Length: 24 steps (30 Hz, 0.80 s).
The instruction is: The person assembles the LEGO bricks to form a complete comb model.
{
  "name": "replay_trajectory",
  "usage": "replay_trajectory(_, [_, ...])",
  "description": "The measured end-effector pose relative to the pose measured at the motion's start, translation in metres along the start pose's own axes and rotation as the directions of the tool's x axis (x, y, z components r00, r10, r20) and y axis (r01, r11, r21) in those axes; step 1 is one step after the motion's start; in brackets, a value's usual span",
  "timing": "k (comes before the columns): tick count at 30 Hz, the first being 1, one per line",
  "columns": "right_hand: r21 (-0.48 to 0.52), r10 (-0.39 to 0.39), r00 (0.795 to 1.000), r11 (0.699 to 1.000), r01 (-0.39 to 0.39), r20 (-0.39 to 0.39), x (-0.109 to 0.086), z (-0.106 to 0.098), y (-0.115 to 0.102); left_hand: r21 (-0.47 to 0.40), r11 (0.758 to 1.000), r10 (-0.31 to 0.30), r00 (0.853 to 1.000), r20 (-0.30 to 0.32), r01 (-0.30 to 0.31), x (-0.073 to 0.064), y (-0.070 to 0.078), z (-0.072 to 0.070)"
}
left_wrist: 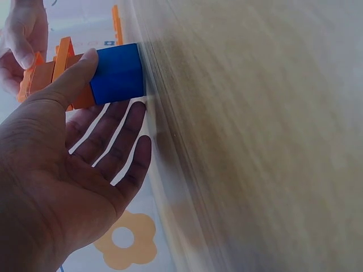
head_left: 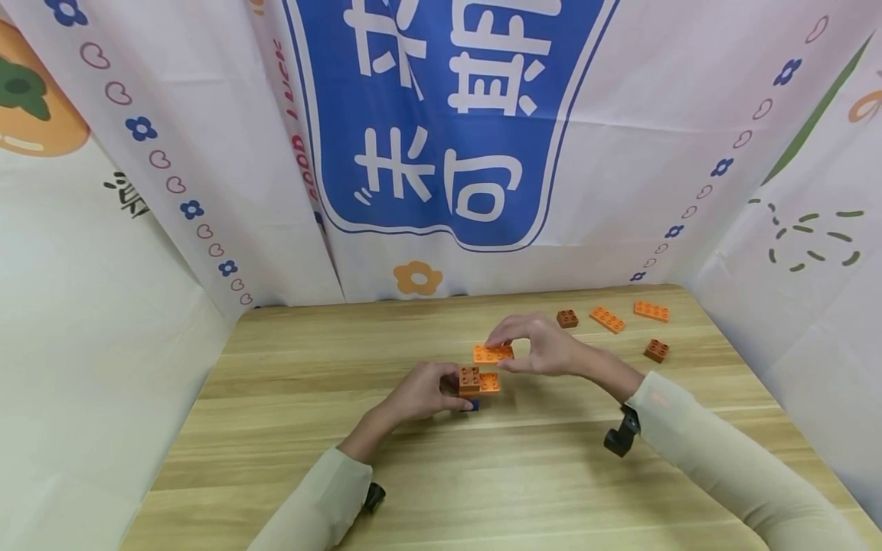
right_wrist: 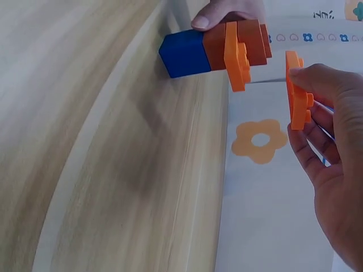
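Note:
My left hand (head_left: 423,392) grips a small stack of toy building bricks, thumb on one side and fingers behind. At its base is a blue block (right_wrist: 186,54), standing on the table. Above it come a brown brick (right_wrist: 214,46), a flat orange plate (right_wrist: 233,56) jutting out to one side, and another brown brick (head_left: 469,378) on top, studs up. Between thumb and fingers, my right hand (head_left: 540,348) pinches a second flat orange plate (head_left: 492,353). In the right wrist view this plate hangs just above the stack's top, with a gap between them.
On the wooden table (head_left: 310,474), at the back right, lie a brown brick (head_left: 567,318), an orange plate (head_left: 607,319), another orange plate (head_left: 651,311) and a brown brick (head_left: 657,350). A printed cloth (head_left: 606,207) hangs behind the table and along both sides.

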State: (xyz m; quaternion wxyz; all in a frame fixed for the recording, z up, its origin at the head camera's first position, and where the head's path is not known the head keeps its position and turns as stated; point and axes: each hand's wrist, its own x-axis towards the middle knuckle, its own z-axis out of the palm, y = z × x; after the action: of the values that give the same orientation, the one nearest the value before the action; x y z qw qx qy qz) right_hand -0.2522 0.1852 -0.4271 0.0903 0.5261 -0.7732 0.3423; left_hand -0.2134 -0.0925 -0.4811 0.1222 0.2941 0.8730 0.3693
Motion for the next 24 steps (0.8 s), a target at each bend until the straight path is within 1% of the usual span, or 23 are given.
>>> replay_trajectory(6, [0.044,0.04,0.999,0.998,-0.041,0.033,0.001,0.006,-0.005,-0.002,1.0,-0.008,1.0,0.001,0.008,0.0,0.0,0.0])
replay_trajectory(9, [0.069,0.047,0.998,0.996,-0.05,0.049,0.001,0.01,-0.006,-0.003,1.0,-0.012,1.0,0.001,0.012,0.0,0.001,0.0])
replay_trajectory(17, [0.058,0.045,0.997,0.997,-0.049,0.068,0.003,0.016,-0.011,0.004,1.0,-0.011,1.0,-0.001,0.011,-0.001,0.001,-0.001])
replay_trajectory(24, [0.05,0.029,0.997,0.998,-0.032,0.077,0.004,0.019,-0.014,0.016,1.0,0.009,1.0,0.002,-0.009,0.0,0.0,-0.001])
